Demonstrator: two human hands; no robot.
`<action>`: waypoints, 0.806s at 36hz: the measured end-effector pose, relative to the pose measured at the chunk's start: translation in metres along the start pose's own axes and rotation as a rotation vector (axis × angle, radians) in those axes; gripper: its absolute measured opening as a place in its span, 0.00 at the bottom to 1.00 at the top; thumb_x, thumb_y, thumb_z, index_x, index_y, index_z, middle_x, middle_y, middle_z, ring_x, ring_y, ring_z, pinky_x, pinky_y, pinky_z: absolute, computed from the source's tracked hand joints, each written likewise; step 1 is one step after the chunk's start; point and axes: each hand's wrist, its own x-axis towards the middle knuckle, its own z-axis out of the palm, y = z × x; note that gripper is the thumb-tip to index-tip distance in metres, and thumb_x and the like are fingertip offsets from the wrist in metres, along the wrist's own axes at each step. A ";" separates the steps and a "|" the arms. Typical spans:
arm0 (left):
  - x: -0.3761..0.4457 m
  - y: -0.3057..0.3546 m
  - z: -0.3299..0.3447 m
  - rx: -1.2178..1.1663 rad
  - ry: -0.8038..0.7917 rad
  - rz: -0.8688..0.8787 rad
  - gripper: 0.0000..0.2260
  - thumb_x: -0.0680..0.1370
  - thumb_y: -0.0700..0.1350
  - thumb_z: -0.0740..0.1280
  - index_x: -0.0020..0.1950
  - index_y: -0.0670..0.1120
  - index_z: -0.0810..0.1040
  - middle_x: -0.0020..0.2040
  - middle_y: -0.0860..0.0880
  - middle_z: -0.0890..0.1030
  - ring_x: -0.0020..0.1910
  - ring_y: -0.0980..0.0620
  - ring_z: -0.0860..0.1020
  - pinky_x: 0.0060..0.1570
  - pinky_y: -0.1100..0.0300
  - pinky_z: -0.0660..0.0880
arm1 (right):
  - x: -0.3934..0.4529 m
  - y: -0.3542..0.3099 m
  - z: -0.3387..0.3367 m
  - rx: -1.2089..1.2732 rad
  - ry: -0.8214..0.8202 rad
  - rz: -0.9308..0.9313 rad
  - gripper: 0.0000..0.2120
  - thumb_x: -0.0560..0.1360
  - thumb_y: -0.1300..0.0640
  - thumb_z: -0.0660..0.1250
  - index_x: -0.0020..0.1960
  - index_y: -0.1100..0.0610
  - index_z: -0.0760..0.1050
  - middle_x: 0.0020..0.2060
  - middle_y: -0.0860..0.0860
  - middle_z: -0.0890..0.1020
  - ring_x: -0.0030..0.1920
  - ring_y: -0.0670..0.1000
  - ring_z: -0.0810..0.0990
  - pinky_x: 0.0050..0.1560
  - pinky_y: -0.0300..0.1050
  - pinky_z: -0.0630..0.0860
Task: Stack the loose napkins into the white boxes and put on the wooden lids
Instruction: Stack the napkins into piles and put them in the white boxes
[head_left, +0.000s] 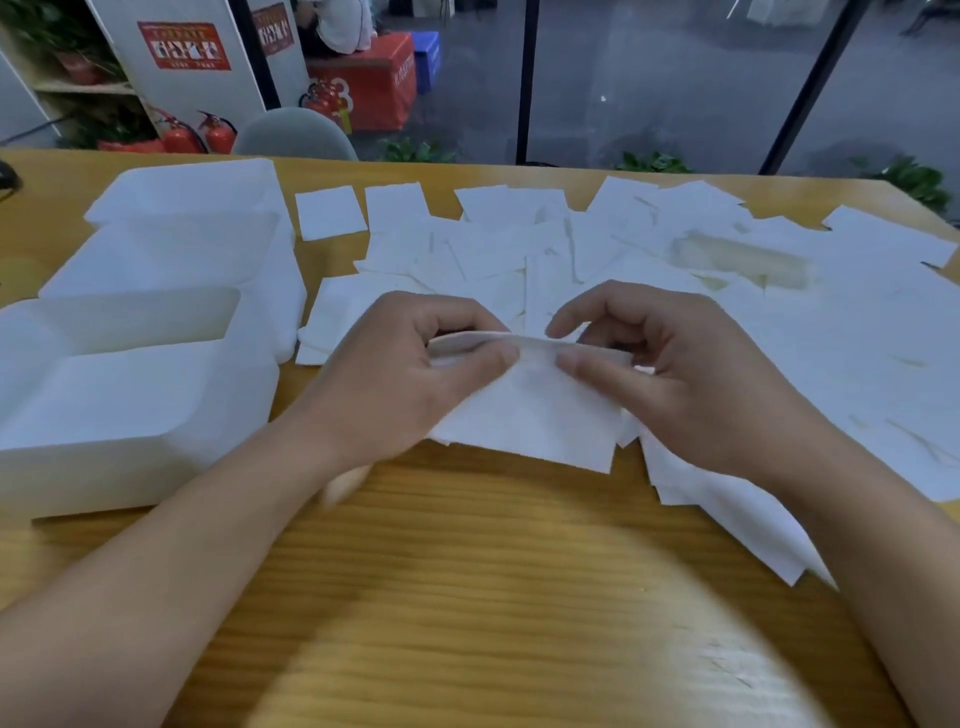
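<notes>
Hands, left (415, 364) and right (670, 364), are both pinching a napkin stack (524, 410); uneven pinching risks sheets fanning apart.

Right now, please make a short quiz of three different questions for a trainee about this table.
1. True or false: both hands pinch one small stack of napkins.
2. On which side of the wooden table do the white boxes stand? A left, B right.
3. Fill in: the loose napkins lie ___ the boxes.

Key: 1 true, left hand and right hand. 2 A. 3 outside.
</notes>
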 end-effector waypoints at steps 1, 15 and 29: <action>-0.001 0.002 -0.001 -0.056 -0.041 -0.028 0.07 0.84 0.49 0.73 0.48 0.52 0.89 0.43 0.51 0.86 0.44 0.50 0.84 0.42 0.57 0.76 | 0.001 -0.002 -0.002 0.028 0.030 0.014 0.02 0.82 0.51 0.72 0.54 0.47 0.84 0.35 0.47 0.82 0.33 0.49 0.78 0.35 0.43 0.73; -0.006 0.000 0.001 0.294 -0.320 -0.147 0.05 0.80 0.54 0.76 0.45 0.57 0.85 0.38 0.57 0.83 0.36 0.59 0.79 0.35 0.67 0.73 | -0.008 0.006 0.007 -0.251 -0.332 0.206 0.07 0.80 0.51 0.73 0.44 0.44 0.80 0.32 0.42 0.81 0.27 0.48 0.78 0.30 0.45 0.77; 0.001 -0.022 -0.002 0.453 -0.020 -0.067 0.07 0.76 0.57 0.77 0.51 0.59 0.82 0.45 0.60 0.80 0.47 0.61 0.77 0.44 0.62 0.73 | -0.008 -0.002 0.027 -0.258 -0.315 0.015 0.09 0.75 0.42 0.77 0.46 0.45 0.80 0.45 0.43 0.78 0.47 0.46 0.78 0.43 0.40 0.73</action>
